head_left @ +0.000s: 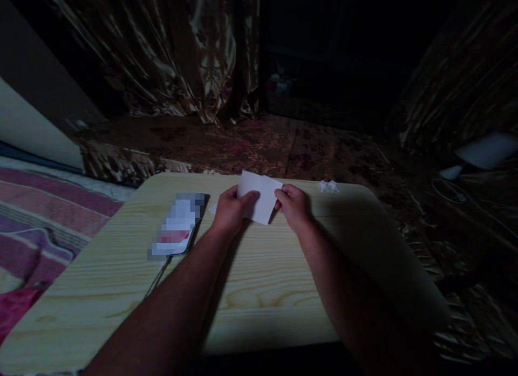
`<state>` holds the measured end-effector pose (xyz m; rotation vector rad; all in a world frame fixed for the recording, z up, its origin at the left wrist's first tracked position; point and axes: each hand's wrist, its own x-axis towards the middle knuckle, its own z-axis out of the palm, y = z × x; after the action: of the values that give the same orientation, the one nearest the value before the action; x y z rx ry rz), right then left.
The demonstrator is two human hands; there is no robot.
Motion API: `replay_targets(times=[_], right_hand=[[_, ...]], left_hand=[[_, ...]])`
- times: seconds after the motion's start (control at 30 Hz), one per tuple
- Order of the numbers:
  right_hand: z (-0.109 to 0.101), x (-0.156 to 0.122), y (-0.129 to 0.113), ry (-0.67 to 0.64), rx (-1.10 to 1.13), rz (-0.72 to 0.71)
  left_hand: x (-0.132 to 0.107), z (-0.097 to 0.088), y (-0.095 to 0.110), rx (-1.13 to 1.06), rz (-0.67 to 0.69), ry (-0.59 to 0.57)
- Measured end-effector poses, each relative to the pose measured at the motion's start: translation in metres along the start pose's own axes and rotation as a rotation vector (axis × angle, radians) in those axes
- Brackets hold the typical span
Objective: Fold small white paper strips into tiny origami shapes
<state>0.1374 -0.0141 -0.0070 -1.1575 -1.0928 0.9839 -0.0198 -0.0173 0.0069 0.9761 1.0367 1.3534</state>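
Note:
White paper (261, 200) is held up just over the far half of the wooden table, between both hands. My left hand (231, 210) pinches its left side, thumb lying across the front. At the right edge, my right hand (293, 203) grips it between thumb and bent fingers. An offset along the top edge suggests two sheets or a fold; I cannot tell which. Another pale corner of paper (213, 208) shows just left of my left hand, mostly hidden behind it.
A phone (178, 225) with a white cable (157, 279) lies on the wooden table (267, 279), left of my arms. Two small white folded stars (328, 186) sit near the far right edge. A striped bed cover (48, 214) is at left, a lamp (488, 150) at right.

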Motion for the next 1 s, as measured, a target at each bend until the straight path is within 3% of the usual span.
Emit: replay_targets(times=[0.23, 0.47, 0.77, 0.9, 1.0], right_hand=[[0.0, 0.001, 0.004, -0.059, 0.104, -0.023], [-0.001, -0.001, 0.0, -0.123, 0.12, 0.031], [0.0, -0.001, 0.002, -0.13, 0.155, 0.052], [-0.001, 0.001, 0.005, -0.114, 0.139, -0.009], [-0.002, 0.001, 0.005, -0.082, 0.129, -0.004]], left_hand=[[0.0, -0.004, 0.0, -0.011, -0.029, -0.04], [-0.007, 0.002, 0.004, -0.042, -0.013, -0.171], [-0.01, 0.007, 0.008, -0.019, -0.026, -0.165], [0.0, 0.001, 0.008, -0.038, -0.099, -0.061], [0.01, -0.011, 0.009, 0.036, -0.056, 0.118]])
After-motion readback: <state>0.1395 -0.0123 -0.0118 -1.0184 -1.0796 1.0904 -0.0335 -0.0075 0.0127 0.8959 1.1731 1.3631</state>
